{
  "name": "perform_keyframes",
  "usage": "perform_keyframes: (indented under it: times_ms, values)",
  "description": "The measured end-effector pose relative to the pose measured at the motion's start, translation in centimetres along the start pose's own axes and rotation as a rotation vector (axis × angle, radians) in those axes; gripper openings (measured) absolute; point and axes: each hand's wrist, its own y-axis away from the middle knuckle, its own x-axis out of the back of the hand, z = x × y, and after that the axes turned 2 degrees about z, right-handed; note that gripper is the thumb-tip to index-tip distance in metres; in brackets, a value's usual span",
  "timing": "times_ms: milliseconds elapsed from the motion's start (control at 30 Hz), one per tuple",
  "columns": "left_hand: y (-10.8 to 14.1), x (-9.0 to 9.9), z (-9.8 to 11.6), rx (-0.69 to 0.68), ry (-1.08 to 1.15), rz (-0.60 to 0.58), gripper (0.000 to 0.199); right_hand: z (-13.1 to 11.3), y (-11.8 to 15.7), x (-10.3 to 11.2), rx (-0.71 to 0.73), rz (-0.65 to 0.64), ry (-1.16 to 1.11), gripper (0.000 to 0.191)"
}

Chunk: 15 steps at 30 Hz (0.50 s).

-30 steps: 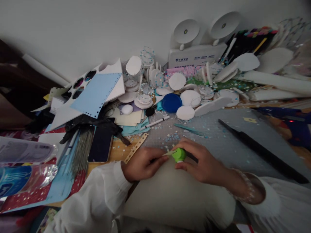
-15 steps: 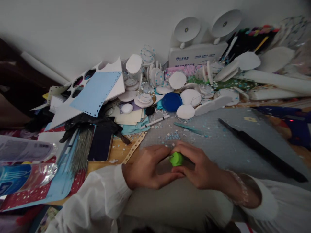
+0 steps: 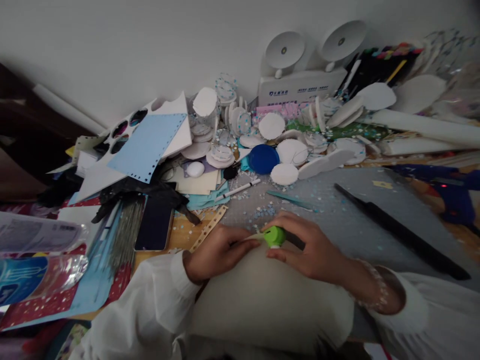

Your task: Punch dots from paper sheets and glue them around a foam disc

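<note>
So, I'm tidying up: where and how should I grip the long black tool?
Probably by the thicker part of the black tool, towards its near right end, from above, thumb and fingers across its long sides. It lies lengthwise on the grey mat, and its far end narrows like a blade.

The left hand (image 3: 221, 252) feeds a pale strip (image 3: 255, 236) into a green punch (image 3: 274, 236) gripped by the right hand (image 3: 313, 247) at the worktop's (image 3: 180, 231) near edge.
</note>
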Motion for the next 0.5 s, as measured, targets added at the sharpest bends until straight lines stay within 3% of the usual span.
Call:
perform_keyframes:
  times_ms: [367,500]
  values:
    - [0.1,0.0,0.1,-0.018,0.027,0.019,0.032,-0.2,0.0,0.1,-0.005,-0.055,0.031,0.017]
    - [-0.1,0.7,1.2,-0.039,0.072,-0.051,0.029,-0.3,0.1,0.1,0.022,-0.070,0.052,0.013]
